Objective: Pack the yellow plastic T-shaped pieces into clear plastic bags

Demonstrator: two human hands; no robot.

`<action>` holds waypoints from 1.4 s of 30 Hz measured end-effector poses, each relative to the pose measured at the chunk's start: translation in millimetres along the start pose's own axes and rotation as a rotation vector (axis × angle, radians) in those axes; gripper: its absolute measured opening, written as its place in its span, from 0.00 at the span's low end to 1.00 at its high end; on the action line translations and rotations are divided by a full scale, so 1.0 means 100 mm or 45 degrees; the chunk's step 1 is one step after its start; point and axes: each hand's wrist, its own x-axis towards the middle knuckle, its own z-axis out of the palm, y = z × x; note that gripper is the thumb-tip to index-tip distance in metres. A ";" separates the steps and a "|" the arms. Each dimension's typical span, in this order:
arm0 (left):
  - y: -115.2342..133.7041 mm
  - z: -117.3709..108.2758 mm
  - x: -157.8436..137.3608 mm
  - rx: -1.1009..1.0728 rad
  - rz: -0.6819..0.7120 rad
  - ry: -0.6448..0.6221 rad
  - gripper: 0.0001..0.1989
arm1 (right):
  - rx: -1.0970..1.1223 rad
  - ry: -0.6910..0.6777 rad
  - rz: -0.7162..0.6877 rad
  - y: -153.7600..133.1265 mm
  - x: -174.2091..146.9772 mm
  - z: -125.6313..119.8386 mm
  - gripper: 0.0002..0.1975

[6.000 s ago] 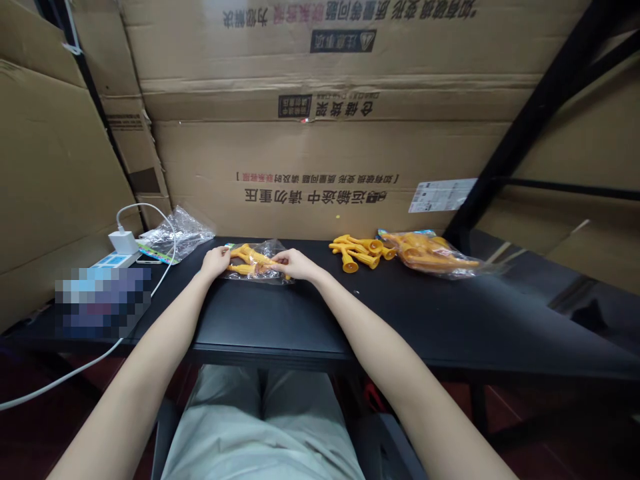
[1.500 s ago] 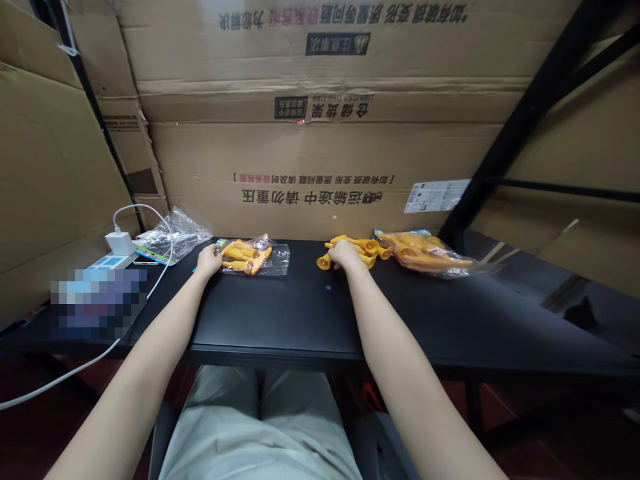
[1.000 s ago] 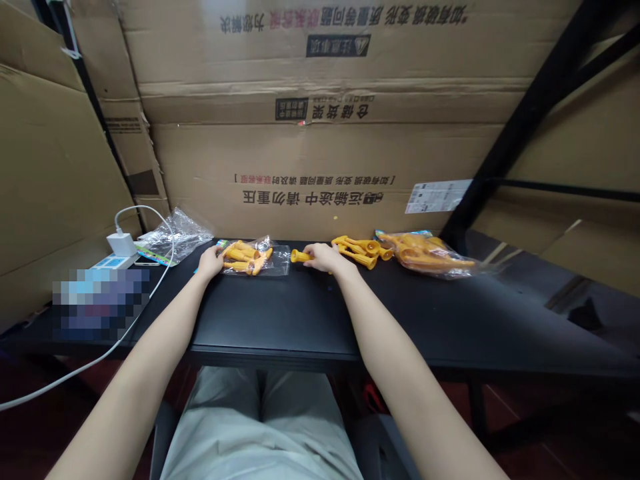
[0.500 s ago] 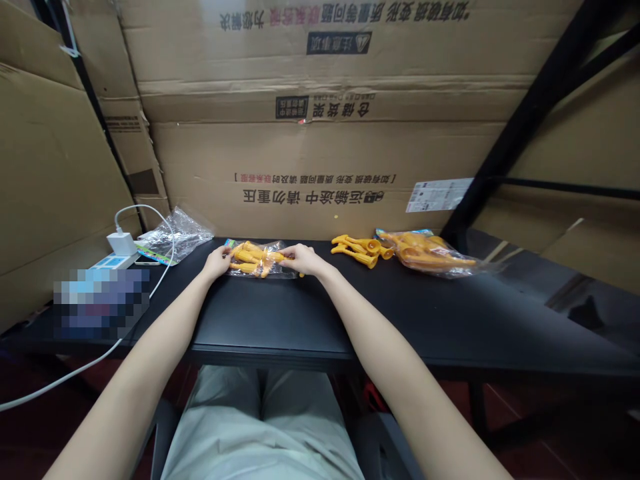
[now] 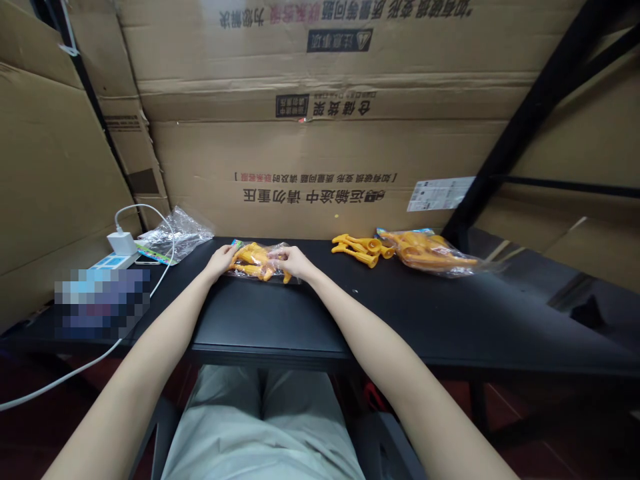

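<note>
Since a second ago, the right hand (image 5: 296,261) is crossing from the loose pieces (image 5: 355,253) to the bag (image 5: 277,247), fingers narrowing at its right end, grip impossible to tell! The left hand (image 5: 219,261) is pinching its left end. Several yellow pieces (image 5: 251,253) are already lying inside; a few are remaining rightward.

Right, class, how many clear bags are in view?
3: middle bag, between left hand and right hand; right bag, beside the loose yellow pieces; left bag, by the charger. More may be hidden beneath that one.
</note>
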 end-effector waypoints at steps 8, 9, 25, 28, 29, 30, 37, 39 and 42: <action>0.03 0.03 -0.05 -0.016 0.017 -0.052 0.34 | 0.254 -0.044 -0.031 0.05 0.03 0.02 0.08; 0.03 0.03 -0.05 -0.016 0.022 -0.064 0.35 | 0.229 -0.056 -0.044 0.05 0.02 0.00 0.09; 0.10 0.03 -0.09 -0.104 -0.012 -0.096 0.31 | 0.355 -0.174 0.505 -0.10 -0.07 -0.22 0.12; 0.12 0.03 -0.08 -0.172 0.009 -0.136 0.29 | 0.585 -0.147 0.511 -0.06 -0.04 -0.16 0.14; 0.12 0.03 -0.07 -0.191 0.021 -0.154 0.29 | 0.630 -0.139 0.514 -0.05 -0.03 -0.14 0.14; 0.12 0.03 -0.06 -0.214 0.038 -0.177 0.29 | 0.669 -0.130 0.517 -0.05 -0.03 -0.12 0.13; -0.01 0.07 0.03 -0.238 0.015 -0.192 0.27 | 0.662 -0.159 0.462 -0.07 -0.05 -0.05 0.07; -0.06 0.09 0.05 -0.185 -0.008 -0.127 0.25 | 0.564 -0.123 0.453 -0.06 -0.05 -0.03 0.07; -0.12 0.10 0.06 -0.142 -0.016 -0.102 0.27 | 0.505 -0.103 0.432 -0.05 -0.05 -0.02 0.08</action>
